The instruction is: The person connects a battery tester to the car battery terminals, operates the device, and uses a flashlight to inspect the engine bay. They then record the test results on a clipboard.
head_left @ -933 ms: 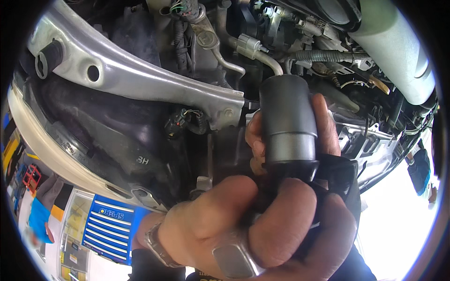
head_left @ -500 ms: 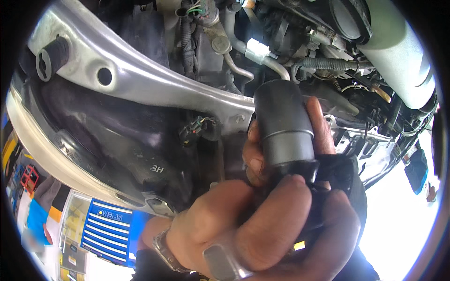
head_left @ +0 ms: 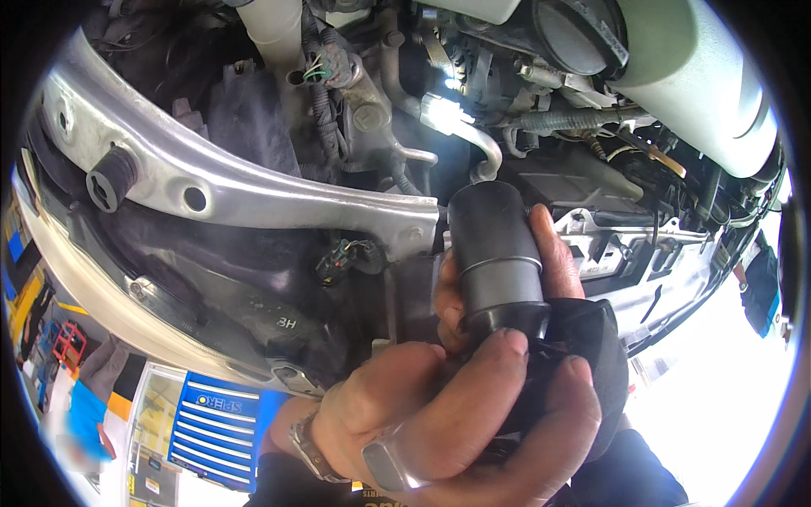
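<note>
A black cylindrical part (head_left: 494, 232) with a smooth grey band is held up in front of the engine bay, its round end pointing away from me. My left hand (head_left: 439, 414), wearing a ring and a wristwatch (head_left: 308, 452), curls its fingers around the near end. Fingers of my right hand (head_left: 555, 258) show on both sides of the cylinder, gripping it from behind; the rest of that hand is hidden. Beside the left fingertips is a wider black piece (head_left: 604, 367); I cannot tell whether it is joined to the cylinder.
A bare metal crossbar (head_left: 253, 203) runs behind the part. A wiring connector (head_left: 334, 264) hangs below it. Beyond lie a metal pipe (head_left: 486, 152), hoses and a black cap (head_left: 574, 34). A blue drawer cabinet (head_left: 215, 431) stands lower left, and a person in blue (head_left: 89, 414) farther left.
The engine bay sits lower and farther left in view. Both hands and the cylinder appear slightly lower and farther left, with the grip much the same.
</note>
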Available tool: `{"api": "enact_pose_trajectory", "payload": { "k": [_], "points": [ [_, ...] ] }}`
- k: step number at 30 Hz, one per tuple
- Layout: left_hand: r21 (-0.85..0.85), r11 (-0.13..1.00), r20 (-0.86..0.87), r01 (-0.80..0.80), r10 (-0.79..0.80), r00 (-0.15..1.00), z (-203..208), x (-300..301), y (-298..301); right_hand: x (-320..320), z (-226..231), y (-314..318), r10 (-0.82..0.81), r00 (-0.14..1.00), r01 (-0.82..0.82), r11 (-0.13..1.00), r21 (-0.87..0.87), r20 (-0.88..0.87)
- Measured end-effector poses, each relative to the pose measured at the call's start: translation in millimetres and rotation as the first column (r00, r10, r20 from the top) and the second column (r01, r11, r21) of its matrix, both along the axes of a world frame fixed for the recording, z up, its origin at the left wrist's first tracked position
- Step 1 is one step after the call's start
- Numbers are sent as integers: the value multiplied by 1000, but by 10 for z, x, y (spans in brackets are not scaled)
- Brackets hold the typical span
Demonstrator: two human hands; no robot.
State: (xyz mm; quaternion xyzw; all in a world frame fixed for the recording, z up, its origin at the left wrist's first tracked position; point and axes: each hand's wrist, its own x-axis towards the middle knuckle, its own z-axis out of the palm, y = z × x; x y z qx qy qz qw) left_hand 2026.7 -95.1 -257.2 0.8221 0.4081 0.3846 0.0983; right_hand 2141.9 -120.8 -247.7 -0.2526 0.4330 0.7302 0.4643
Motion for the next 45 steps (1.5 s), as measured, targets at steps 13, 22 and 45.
{"api": "enact_pose_trajectory", "payload": {
  "k": [13, 22, 45],
  "points": [
    [-180, 981, -7, -77, 77, 997, 188, 50, -191, 83, -75, 12, 211, 956, -216, 976, 7, 203],
    [-34, 996, -101, 77, -80, 992, 336, -260, -268, 37, 124, -57, 291, 943, -298, 954, 20, 163],
    [-552, 793, -31, 256, -327, 945, 754, -316, -625, 417, 438, -1003, 342, 918, -394, 848, 354, 202]
  ]
}}
